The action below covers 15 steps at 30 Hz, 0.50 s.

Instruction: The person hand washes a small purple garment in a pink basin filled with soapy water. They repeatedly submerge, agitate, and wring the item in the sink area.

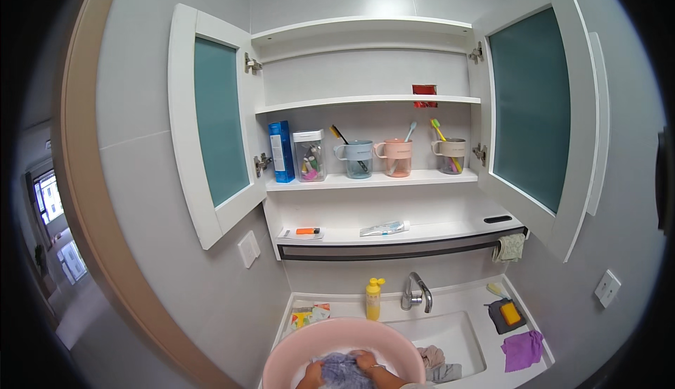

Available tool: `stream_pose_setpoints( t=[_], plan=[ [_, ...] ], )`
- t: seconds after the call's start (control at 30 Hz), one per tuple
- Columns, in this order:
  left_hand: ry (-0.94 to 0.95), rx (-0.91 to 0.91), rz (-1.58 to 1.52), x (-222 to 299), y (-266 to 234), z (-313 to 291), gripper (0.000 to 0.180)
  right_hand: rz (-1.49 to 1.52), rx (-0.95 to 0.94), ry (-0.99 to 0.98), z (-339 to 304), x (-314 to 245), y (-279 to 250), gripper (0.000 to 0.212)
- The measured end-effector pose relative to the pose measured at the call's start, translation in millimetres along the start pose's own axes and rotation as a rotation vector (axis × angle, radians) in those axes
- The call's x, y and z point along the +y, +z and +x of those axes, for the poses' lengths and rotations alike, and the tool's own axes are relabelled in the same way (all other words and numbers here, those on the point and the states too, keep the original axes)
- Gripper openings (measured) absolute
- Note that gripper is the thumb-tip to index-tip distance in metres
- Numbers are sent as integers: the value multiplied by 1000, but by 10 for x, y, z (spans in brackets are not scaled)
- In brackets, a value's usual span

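Note:
In a large pink basin (281, 350) at the front of the counter lies a wet-looking, blue-grey cloth (341, 369), bunched up. My left hand (312, 375) grips the cloth's left side, its fingers partly hidden in the folds. On the opposite side my right hand (365, 361) is closed on the same cloth, a band around its wrist. The picture's lower edge cuts off the near part of the basin and the cloth's lower end.
Right of the basin, beige and grey cloths (441, 371) lie in the white sink (467, 340) below a chrome faucet (416, 294). A yellow bottle (373, 299) stands behind the basin. A purple cloth (522, 351) and yellow sponge (510, 312) lie at right. Overhead, cabinet doors (531, 107) hang open.

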<state>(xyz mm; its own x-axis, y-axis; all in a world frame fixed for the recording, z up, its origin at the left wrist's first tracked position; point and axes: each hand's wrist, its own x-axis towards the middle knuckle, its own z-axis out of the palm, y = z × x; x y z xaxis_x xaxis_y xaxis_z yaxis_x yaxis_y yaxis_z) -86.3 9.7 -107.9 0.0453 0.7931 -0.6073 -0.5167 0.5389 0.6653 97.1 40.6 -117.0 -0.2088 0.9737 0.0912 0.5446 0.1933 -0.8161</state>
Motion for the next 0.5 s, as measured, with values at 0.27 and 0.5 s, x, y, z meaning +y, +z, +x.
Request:
stream_pose_setpoints(
  t=[0.27,0.5],
  plan=[
    [4,-302,-439,30,581,-409,43,-148,104,-117,-711,-1912,-627,35],
    [130,-244,-284,219,899,-923,46,-312,105,-51,-649,-2006,-901,41]
  ],
)
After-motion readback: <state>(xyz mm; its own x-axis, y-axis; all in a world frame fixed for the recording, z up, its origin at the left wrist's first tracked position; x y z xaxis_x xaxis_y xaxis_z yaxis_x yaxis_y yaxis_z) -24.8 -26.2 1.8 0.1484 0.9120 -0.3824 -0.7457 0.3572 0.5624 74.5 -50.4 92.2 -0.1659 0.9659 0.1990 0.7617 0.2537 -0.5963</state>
